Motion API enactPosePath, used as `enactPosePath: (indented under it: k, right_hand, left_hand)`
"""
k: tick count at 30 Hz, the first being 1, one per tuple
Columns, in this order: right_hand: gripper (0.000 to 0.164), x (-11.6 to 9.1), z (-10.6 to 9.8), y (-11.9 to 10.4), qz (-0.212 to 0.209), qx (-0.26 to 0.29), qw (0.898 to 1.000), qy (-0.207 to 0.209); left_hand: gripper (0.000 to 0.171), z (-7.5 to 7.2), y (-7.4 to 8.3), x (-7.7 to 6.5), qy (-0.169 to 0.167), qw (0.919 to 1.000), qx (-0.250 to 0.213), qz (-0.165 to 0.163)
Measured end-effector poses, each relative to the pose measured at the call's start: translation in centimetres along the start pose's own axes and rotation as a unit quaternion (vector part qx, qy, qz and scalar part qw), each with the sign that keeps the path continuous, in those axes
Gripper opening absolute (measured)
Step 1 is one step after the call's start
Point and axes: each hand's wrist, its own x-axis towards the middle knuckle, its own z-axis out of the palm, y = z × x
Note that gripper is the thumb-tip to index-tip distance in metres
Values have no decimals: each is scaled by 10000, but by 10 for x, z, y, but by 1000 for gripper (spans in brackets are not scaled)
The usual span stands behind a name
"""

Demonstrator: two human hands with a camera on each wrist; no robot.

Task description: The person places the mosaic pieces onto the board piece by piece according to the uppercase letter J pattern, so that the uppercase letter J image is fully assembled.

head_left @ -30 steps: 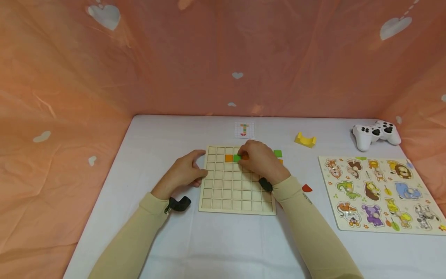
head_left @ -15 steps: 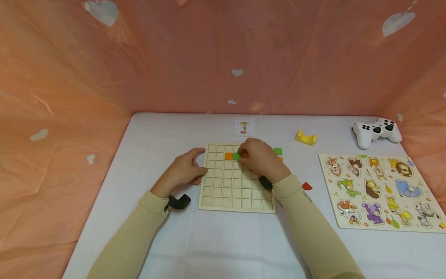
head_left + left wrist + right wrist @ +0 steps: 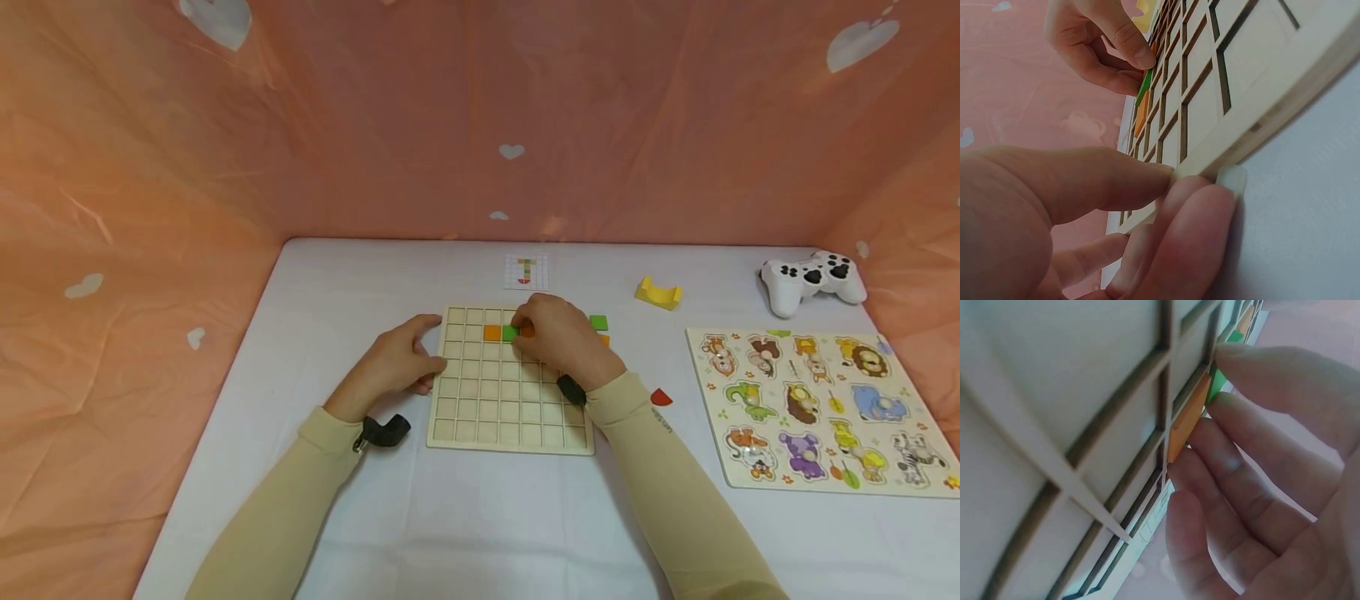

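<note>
A table with a white surface meets peach fabric walls printed with pale hearts. On it lies the grid board, its left edge held between the left hand's thumb and fingers. The right hand's thumb and forefinger pinch a green tile in the second row from the far edge, an orange tile beside it. The animal puzzle and white controller sit rightward.

A pale gridded board is laid flat on the desk – a pinched green tile flanked by orange tiles.
</note>
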Motion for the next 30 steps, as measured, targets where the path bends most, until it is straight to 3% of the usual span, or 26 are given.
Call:
enactPosePath:
  k: [17,30]
  right_hand:
    - [25,-7,-6,3,31,163,9999,30]
    - [26,-61,-34,60,927,712,9926,327]
  left_hand:
    - [81,0,0,-1,-34,9999,-139,-40]
    - [80,-6,-7,0,-20,9999,-125,-42]
